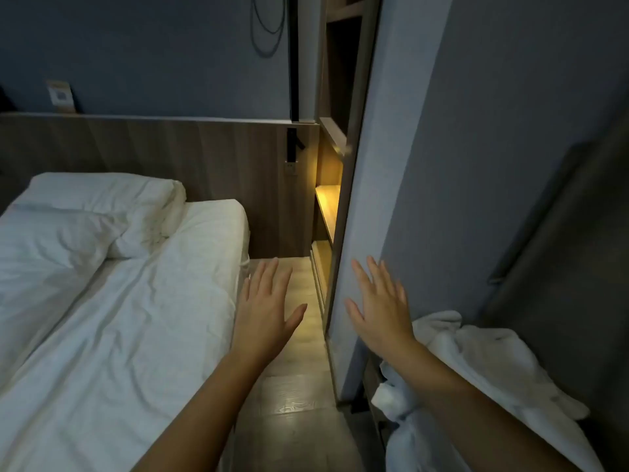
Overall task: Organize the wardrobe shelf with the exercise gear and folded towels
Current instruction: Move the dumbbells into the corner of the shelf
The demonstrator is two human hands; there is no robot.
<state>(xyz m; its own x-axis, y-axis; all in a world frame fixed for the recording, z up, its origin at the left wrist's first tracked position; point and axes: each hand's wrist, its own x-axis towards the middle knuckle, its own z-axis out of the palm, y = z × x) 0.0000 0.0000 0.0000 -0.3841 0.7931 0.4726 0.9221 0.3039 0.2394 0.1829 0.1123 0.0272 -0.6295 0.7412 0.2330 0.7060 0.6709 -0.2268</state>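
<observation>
A tall grey wardrobe door [425,165] stands on the right, with a narrow gap at its left edge showing lit wooden shelves [328,206]. My right hand [381,308] is held flat with straight fingers in front of the door's lower part, near its left edge. My left hand [269,308] is stretched out with spread fingers over the floor between the bed and the wardrobe, holding nothing. A rumpled white towel [476,362] lies heaped at the lower right under my right forearm. No exercise gear is visible.
A bed [102,318] with white sheets and a crumpled pillow [102,212] fills the left. A wooden headboard panel [170,151] runs behind it. A narrow strip of wood floor [292,403] lies between bed and wardrobe. A dark cable [269,25] hangs on the far wall.
</observation>
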